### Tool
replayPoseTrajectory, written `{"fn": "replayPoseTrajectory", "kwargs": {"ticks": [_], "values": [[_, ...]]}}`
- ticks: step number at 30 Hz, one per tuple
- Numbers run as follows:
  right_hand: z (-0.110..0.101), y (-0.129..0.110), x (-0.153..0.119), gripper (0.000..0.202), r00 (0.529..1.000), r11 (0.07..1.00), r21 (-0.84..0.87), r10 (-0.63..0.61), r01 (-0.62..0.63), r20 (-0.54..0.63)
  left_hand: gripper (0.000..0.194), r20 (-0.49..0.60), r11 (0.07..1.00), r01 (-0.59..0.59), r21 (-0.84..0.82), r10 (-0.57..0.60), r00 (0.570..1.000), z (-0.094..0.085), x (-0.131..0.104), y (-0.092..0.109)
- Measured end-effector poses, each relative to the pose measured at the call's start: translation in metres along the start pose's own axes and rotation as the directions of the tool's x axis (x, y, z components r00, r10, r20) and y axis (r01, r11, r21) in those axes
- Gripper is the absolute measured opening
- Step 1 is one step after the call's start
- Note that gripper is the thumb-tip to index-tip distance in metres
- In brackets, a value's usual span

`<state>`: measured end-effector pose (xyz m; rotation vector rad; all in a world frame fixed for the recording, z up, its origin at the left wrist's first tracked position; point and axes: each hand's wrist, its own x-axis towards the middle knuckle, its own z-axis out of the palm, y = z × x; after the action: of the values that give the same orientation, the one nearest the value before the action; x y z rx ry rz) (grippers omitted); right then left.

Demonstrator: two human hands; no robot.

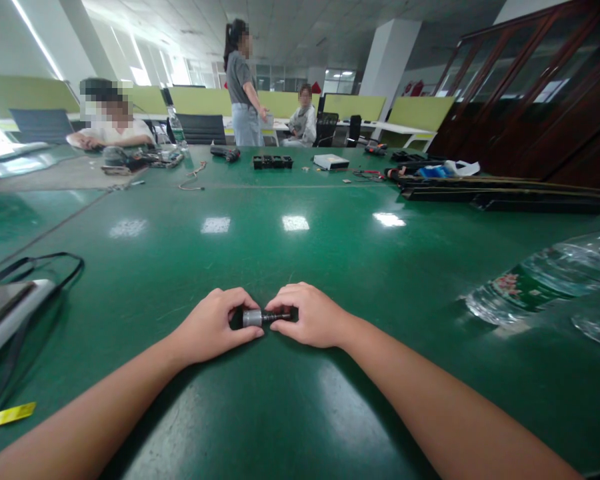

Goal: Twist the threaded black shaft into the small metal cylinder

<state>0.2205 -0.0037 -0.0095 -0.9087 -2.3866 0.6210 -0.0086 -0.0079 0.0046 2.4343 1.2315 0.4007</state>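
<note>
A small cylindrical metal part, silver-grey with a black end at its left and a thin dark threaded-looking shaft at its right, lies level just above or on the green table. My left hand has its fingers and thumb wrapped round the thick end. From the right, my right hand pinches the thin shaft between thumb and fingers. Both hands are close together, with a small gap between them. Whether the part touches the tabletop I cannot tell.
A clear bottle lies at the right. At the left are a white-edged device, a black strap and a yellow tag. Black holders, a white box and long dark strips lie farther back. Several people are beyond.
</note>
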Motion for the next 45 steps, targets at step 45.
{"fn": "replayPoseTrajectory", "kwargs": {"ticks": [45], "values": [[-0.008, 0.009, -0.003, 0.009, 0.998, 0.998, -0.023, 0.066, -0.066, 0.002, 0.030, -0.004, 1.000, -0.028, -0.007, 0.028, 1.000, -0.001, 0.000, -0.001]]}}
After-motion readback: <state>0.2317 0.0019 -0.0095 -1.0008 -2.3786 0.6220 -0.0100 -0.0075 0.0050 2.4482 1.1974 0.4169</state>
